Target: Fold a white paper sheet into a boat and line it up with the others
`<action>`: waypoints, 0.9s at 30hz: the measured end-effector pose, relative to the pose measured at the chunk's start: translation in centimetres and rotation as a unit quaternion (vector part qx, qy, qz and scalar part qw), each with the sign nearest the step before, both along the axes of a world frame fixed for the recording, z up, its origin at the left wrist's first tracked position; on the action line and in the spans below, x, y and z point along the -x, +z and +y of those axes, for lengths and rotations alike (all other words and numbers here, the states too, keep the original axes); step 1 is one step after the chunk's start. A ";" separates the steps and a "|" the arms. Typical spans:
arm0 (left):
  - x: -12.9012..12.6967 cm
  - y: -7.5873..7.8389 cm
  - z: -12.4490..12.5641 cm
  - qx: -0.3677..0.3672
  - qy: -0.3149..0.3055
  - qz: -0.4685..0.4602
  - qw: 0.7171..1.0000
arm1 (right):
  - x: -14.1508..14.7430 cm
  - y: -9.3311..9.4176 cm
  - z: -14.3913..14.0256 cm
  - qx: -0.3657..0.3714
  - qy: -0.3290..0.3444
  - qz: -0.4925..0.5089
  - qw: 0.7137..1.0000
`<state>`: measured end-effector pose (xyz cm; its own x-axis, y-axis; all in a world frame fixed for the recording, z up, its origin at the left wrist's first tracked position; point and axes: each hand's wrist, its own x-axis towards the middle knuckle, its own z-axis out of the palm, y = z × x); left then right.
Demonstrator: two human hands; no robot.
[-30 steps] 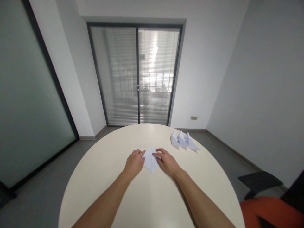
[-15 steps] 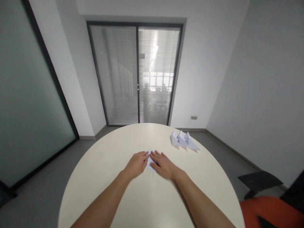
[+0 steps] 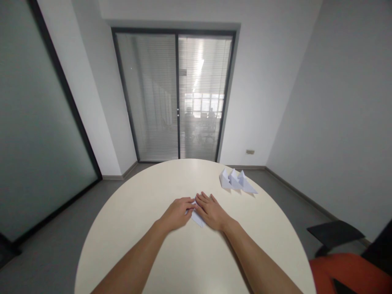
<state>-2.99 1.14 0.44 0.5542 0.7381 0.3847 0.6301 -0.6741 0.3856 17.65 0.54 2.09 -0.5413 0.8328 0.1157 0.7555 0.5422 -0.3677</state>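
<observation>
A small piece of folded white paper (image 3: 197,219) lies on the round table, mostly covered by my hands. From the left, my left hand (image 3: 177,213) grips the paper's edge, thumb and fingers closed together on it. My right hand (image 3: 213,212) rests flat over the paper's right side with its fingers stretched out. The fingertips of both hands meet near the paper's far end. Beyond my right hand stand three folded paper boats (image 3: 234,180), lined up close together.
The round cream table (image 3: 131,220) fills the middle of the view. A red chair (image 3: 349,271) with a black armrest (image 3: 335,233) stands at the lower right. Behind the table is a glass partition (image 3: 150,98) with blinds.
The paper has turned slightly, its near tip shifting right and toward me. My right hand's fingers have slid a little forward and its thumb now lies against the others. The boats have not moved.
</observation>
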 end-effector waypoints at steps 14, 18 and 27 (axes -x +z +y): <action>0.0 -0.2 -0.4 -0.004 0.023 0.013 1.000 | -0.3 -1.1 0.5 0.041 -0.111 -0.054 0.992; 0.1 -0.4 -0.3 -0.012 0.023 0.015 1.000 | -0.5 -1.5 0.6 0.046 -0.144 -0.071 0.986; 0.1 0.1 -0.3 -0.030 0.062 0.056 0.996 | -0.5 -1.0 0.8 -0.020 -0.159 -0.027 0.987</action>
